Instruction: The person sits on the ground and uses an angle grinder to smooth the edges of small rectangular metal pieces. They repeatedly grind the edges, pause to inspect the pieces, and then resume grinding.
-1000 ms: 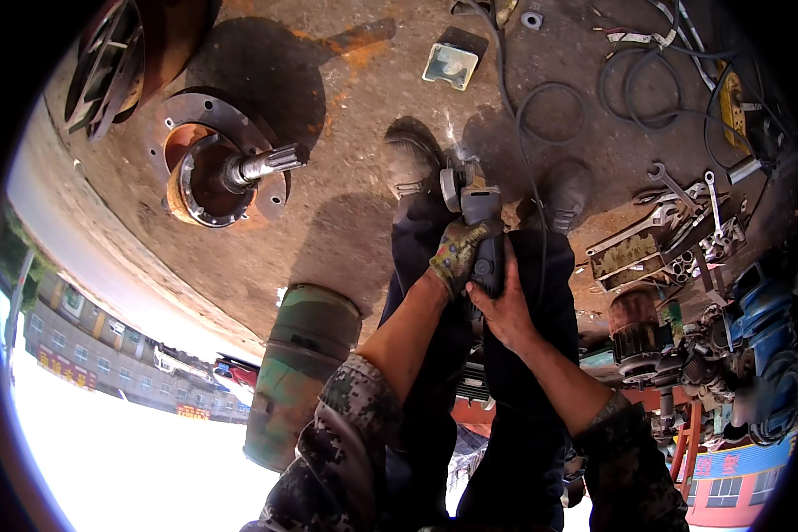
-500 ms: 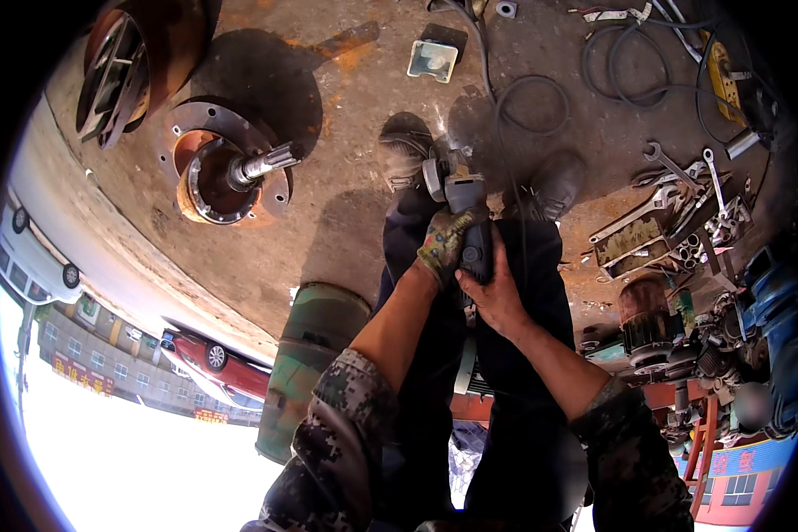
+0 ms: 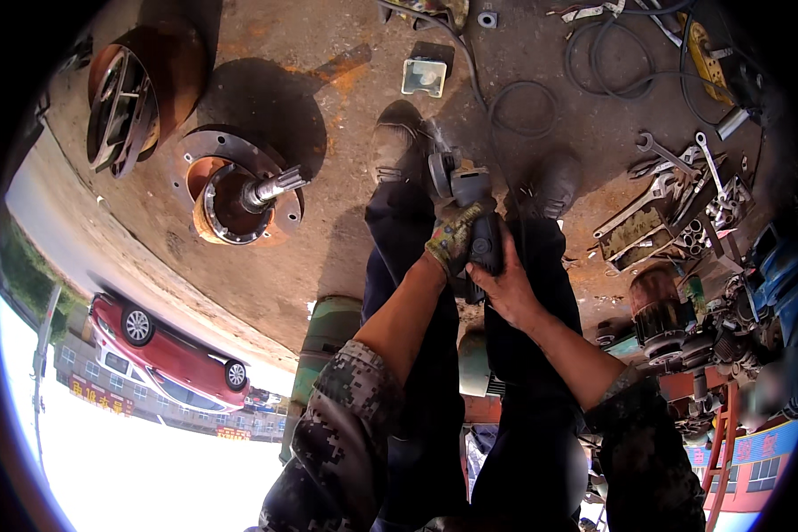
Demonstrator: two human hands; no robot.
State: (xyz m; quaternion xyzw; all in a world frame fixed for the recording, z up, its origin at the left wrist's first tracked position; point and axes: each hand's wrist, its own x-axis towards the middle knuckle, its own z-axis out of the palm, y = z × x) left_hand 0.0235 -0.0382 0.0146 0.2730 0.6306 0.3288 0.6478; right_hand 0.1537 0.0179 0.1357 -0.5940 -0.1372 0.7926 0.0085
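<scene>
Dark-bodied, an angle grinder is showing its head between the shoes, gloved left hand and bare right hand keeping fingers wrapped round it, while a red car is moving farther across the background, apparently leaving the work undisturbed.

The grinder has a long, dark body and a paler metal head with a round grey wheel or guard at its left side. It is off the ground, gripped in both hands, lengthwise, head pointing away from the person. Whether it spins is unclear.
</scene>
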